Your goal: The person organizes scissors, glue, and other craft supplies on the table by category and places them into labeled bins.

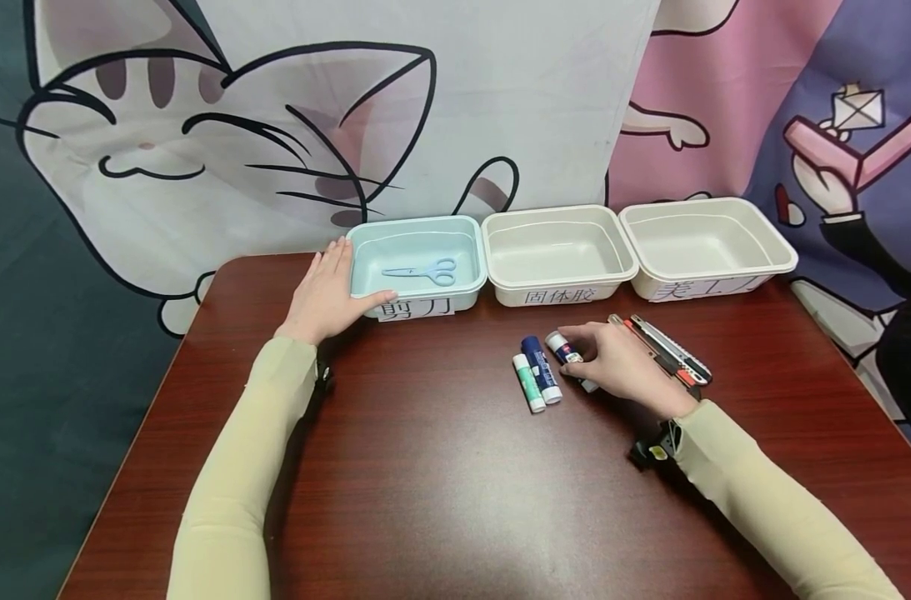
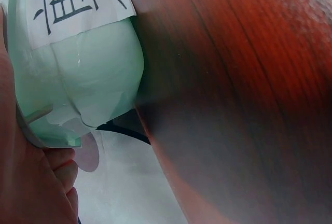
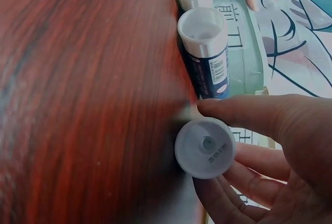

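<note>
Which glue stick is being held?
The navy stick with white ends, nearest the box cutters: the right hand grips it. The green stick and blue-capped stick lie unheld, side by side.

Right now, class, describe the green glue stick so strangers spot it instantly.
On the brown table, find the cream middle bin of three. In front of it, left of the right hand, the green glue stick lies beside a dark blue glue stick. It is the leftmost, shorter and slimmer than its neighbour.
</note>
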